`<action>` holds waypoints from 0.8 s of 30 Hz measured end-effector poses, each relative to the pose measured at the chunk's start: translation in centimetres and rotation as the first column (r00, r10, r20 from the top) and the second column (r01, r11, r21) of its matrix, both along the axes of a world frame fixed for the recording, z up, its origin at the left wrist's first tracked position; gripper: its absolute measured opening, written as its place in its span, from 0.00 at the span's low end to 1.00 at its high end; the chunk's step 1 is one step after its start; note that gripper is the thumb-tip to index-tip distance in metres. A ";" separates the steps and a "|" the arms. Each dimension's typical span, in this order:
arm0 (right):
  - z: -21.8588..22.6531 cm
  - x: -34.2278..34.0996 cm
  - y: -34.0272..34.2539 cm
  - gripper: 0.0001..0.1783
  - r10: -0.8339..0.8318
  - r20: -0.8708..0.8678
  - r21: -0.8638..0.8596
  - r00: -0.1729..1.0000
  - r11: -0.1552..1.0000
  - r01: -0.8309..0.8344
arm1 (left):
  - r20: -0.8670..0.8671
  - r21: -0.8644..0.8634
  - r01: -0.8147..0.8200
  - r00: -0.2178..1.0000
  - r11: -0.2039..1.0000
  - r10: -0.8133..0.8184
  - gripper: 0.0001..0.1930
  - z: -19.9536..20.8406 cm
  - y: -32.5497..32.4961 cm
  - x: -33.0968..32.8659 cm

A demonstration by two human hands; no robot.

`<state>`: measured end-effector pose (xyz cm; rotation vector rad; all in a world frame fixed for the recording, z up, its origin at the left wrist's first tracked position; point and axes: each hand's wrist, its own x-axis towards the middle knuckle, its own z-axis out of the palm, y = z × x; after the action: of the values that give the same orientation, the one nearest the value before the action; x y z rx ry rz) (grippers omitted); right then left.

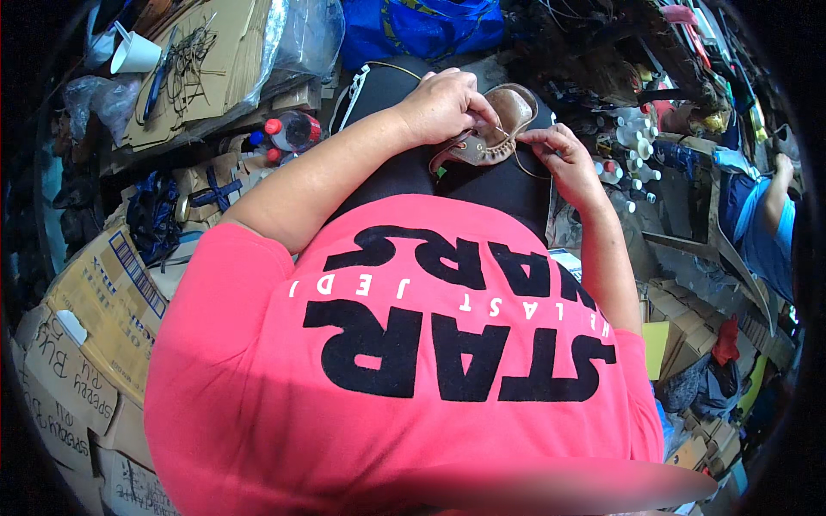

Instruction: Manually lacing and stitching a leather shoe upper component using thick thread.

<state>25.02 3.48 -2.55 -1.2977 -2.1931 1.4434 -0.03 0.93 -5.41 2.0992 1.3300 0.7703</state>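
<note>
A brown leather shoe upper (514,106) rests over my dark-trousered lap, with metal-ringed eyelets on its flap and thick stitches along its curved edge. My left hand (443,107) reaches over its left side, fingers pinched on a thin cord (394,66) that trails left across my thigh. A slim pointed end shows just past those fingertips, too small to name. At the stitched edge on the right, my right hand (568,163) has thumb and forefinger closed. What sits between them is too small to make out; a loop of cord hangs below.
Left stands a stack of flat cardboard (202,77) bearing dark cords and a white cup (135,53). Bottles with red caps (297,131) lie near my left forearm. To the right are several small white bottles (632,142); another person's arm (779,189) shows beyond. A blue bag (422,26) lies ahead.
</note>
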 end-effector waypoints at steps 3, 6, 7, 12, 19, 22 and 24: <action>-0.2 0.1 0.1 0.16 0.005 -0.009 -0.012 1.000 1.000 -0.006 | -0.010 0.022 0.004 1.000 1.000 -0.004 0.09 -0.3 0.1 0.0; 0.0 0.0 0.1 0.15 0.009 -0.013 -0.010 1.000 1.000 -0.009 | -0.005 -0.002 0.010 1.000 1.000 -0.010 0.09 -0.1 0.1 0.0; 0.1 -0.1 0.1 0.15 0.005 -0.023 -0.011 1.000 1.000 -0.005 | -0.005 -0.003 0.010 1.000 1.000 -0.010 0.09 -0.1 0.1 0.0; 0.1 0.0 0.2 0.13 -0.010 -0.033 -0.021 0.999 1.000 0.009 | 0.018 -0.040 0.058 0.998 0.998 -0.057 0.07 0.1 0.1 0.4; -1.0 0.4 1.2 0.15 0.024 -0.093 -0.111 0.995 0.993 -0.034 | 0.096 -0.219 0.131 0.989 0.967 -0.113 0.06 -0.6 1.8 0.7; -1.0 0.1 1.6 0.14 0.060 -0.134 -0.098 0.989 0.992 -0.073 | 0.237 -0.244 0.268 0.948 0.932 -0.210 0.07 -0.5 2.9 1.0; -0.7 0.1 1.2 0.14 0.046 -0.110 -0.081 0.993 0.995 -0.055 | 0.170 -0.178 0.268 0.956 0.947 -0.239 0.07 -0.1 2.7 0.7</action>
<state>25.16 4.69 -3.30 -1.1679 -2.1315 1.6007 0.69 3.60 -5.50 1.9643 0.9895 0.6386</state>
